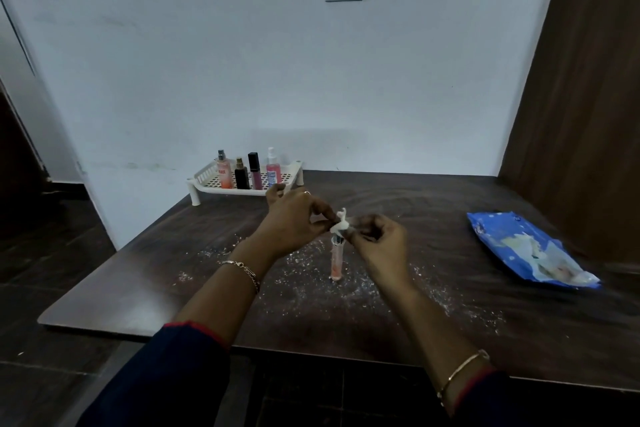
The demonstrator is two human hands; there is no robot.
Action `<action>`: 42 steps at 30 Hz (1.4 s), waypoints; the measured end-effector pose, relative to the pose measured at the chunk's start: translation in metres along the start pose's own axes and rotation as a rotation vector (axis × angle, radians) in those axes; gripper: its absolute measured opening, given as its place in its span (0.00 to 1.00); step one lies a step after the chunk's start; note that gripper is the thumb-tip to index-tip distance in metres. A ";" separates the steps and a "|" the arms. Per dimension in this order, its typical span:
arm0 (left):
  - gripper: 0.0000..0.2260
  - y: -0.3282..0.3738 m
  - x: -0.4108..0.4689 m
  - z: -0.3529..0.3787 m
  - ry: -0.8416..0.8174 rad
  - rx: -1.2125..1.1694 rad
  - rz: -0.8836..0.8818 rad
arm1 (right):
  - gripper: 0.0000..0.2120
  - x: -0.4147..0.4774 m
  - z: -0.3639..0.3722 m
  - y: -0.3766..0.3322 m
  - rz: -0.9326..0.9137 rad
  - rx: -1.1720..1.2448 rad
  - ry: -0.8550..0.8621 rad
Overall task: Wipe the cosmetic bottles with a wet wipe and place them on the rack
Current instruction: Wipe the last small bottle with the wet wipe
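Observation:
A slim clear bottle with peach liquid (336,262) stands upright on the dark table in the middle. Just above its top, my left hand (294,218) and my right hand (375,243) both pinch a small crumpled white wet wipe (340,222). The bottle's cap is hidden behind the wipe and my fingers. A white perforated rack (207,180) sits at the back of the table against the wall. It holds several bottles: a peach spray bottle (223,170), a small black one (241,175), a dark lip-gloss tube (255,172) and a pink spray bottle (273,168).
A blue pack of wet wipes (526,248) lies open on the right of the table. White crumbs (363,291) are scattered over the dark tabletop (138,274) around the bottle. A brown wooden panel (588,114) rises at the right edge.

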State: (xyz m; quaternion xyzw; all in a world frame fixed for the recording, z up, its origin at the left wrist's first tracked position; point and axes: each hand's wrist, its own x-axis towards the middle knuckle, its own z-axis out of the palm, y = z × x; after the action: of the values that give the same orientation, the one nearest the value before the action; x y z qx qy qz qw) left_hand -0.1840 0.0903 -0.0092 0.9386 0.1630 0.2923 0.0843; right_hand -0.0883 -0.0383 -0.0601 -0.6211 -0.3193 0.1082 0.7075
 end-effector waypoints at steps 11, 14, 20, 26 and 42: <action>0.02 0.001 -0.005 0.000 -0.012 0.083 0.038 | 0.04 0.007 -0.004 0.013 -0.010 -0.116 -0.083; 0.02 0.001 -0.005 -0.001 -0.020 0.092 0.041 | 0.05 0.008 -0.001 0.008 -0.029 -0.007 -0.058; 0.01 0.002 -0.008 0.001 -0.008 0.070 0.036 | 0.03 0.009 -0.009 0.019 0.030 -0.102 -0.148; 0.01 0.002 -0.007 0.001 -0.016 0.084 0.027 | 0.06 0.015 -0.005 0.004 0.015 0.022 -0.126; 0.11 0.007 -0.010 0.000 0.018 0.042 0.051 | 0.15 0.009 -0.005 0.017 0.074 -0.209 -0.199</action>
State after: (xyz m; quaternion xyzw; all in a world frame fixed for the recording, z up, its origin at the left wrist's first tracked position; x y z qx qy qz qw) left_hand -0.1902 0.0799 -0.0124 0.9414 0.1458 0.2991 0.0554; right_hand -0.0744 -0.0344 -0.0737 -0.6891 -0.3741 0.1612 0.5993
